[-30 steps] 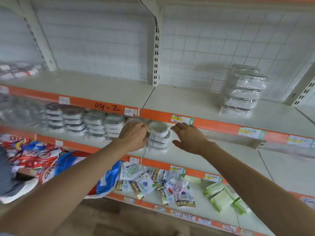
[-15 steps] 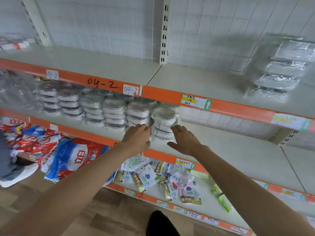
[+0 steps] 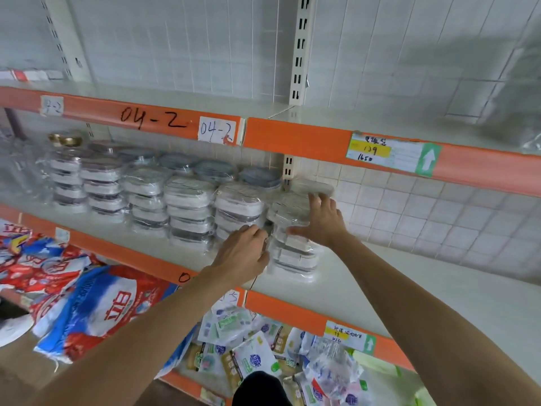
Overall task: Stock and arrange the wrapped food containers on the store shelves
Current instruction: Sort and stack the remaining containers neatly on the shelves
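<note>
Reaching into the middle shelf [image 3: 380,276], your two hands work at the rightmost stack of wrapped containers [image 3: 292,247]. Your left hand [image 3: 243,256] lies at the near left side of that stack with its fingers curled against the film; whether its grip has closed on the wrap cannot be told. Your right hand [image 3: 319,221] is spread flat, fingers straight, pressed on the stack's right side near its top, holding nothing in a closed grip. The stack stands upright at the right end of a row of similar stacks [image 3: 187,209] that runs leftward along the shelf, each bundled in clear film; further stacks sit behind them against the tiled back wall [image 3: 409,218]. The shelf surface is pale, edged in an orange strip [image 3: 287,312]. The upper shelf [image 3: 175,98] carries the handwritten mark "04-2" on its orange edge, a paper label [image 3: 216,130] repeating it, and a price tag [image 3: 392,153] with a green arrow farther right. A slotted upright [image 3: 301,51] rises against the white tiles. Below, the lowest shelf [image 3: 187,382] holds small sachets [image 3: 251,358], and red-and-blue bags [image 3: 96,306] lie at the near left. A blurred film-wrapped bundle [image 3: 524,92] sits at the far right on the upper shelf.
</note>
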Available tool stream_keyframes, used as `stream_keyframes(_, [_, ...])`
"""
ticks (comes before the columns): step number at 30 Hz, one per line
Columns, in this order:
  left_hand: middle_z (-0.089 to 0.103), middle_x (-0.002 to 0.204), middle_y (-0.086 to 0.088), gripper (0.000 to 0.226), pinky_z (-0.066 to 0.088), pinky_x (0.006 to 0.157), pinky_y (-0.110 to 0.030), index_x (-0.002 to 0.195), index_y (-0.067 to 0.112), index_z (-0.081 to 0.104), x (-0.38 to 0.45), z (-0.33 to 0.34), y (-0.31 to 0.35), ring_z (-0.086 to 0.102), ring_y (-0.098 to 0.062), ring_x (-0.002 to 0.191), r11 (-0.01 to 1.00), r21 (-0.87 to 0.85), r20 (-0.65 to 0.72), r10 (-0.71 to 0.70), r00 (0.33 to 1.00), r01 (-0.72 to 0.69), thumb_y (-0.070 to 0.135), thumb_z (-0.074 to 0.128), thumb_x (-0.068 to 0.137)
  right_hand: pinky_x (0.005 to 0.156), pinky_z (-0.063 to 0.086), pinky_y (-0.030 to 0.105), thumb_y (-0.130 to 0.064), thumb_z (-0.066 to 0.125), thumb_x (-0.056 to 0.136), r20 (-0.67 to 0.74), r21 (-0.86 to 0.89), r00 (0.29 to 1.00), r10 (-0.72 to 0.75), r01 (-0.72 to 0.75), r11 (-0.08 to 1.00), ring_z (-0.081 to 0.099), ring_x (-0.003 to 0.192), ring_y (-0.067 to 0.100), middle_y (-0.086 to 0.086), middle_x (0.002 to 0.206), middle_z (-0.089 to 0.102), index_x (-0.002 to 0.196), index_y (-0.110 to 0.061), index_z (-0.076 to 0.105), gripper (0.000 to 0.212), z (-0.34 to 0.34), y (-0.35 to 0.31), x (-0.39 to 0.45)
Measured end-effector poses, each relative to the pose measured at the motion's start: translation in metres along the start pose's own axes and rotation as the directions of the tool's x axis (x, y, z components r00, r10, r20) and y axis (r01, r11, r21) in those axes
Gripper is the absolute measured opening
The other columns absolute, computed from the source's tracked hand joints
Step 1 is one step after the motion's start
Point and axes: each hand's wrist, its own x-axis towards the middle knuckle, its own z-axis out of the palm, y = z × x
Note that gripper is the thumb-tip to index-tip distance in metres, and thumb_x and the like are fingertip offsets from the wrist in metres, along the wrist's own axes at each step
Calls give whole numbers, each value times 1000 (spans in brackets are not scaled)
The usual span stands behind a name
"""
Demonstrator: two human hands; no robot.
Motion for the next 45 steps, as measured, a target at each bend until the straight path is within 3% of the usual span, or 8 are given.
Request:
stream_keyframes(8, [47,123,-9,49,39,97,-33,125,4,47,52,20,10,43,-22,115,996,48,86,65,994,-70,41,53,92,103,33,39,-52,77,65,-187,200,980,68,-30,979,33,117,29,13,128,33,138,-5,29,99,15,39,-29])
stream_keyframes(14, [1,159,-13,101,9,116,-36,150,2,4,95,41,34,6,-26,146,991,-21,370,129,920,-131,48,65,83,106,35,38,-37,85,63,-198,326,958,207,-135,936,37,119,30,14,126,31,140,-2,29,102,16,110,-93])
stream_keyframes(21, [0,159,-15,80,-3,116,-29,150,2,3,91,58,41,1,-24,147,943,146,300,244,922,-298,36,51,96,100,38,45,-29,90,56,-246,316,934,257,-173,933,39,112,36,22,120,37,134,4,39,98,32,123,-111])
stream_keyframes(28, [-9,157,-16,70,-30,100,-24,149,2,-3,41,23,41,-7,-24,146,901,194,334,310,890,-387,36,35,101,98,38,39,-36,85,58,-157,258,934,321,-274,926,38,111,33,18,121,36,135,1,37,98,32,98,-138])
stream_keyframes(34, [-10,158,-14,73,-17,109,-26,149,3,-7,-25,-41,35,-6,-22,147,916,149,472,265,841,-373,38,35,101,97,31,31,-47,76,65,31,93,982,184,-186,978,37,112,26,11,125,34,139,-10,31,94,-22,49,-198])
stream_keyframes(39, [-6,158,-14,76,-17,110,-27,148,4,-4,-64,-128,35,-3,-23,147,934,128,429,252,868,-334,42,39,99,93,39,42,-39,82,62,13,-7,1000,-7,7,1000,44,109,36,21,124,44,137,1,40,95,-107,8,-240])
stream_keyframes(43, [47,137,-25,80,27,106,-48,131,-9,47,-60,-209,35,49,-35,126,934,107,169,321,932,-341,31,81,70,83,47,47,-29,90,51,-121,28,991,-49,52,998,52,97,42,26,112,51,129,6,49,95,-173,-9,-237])
stream_keyframes(45, [52,132,-25,80,32,101,-50,126,-10,53,-45,-238,34,54,-35,121,938,140,80,307,948,-316,30,85,65,87,47,48,-27,90,50,-185,60,981,-58,70,996,51,101,43,25,115,49,130,6,47,96,-198,-13,-228])
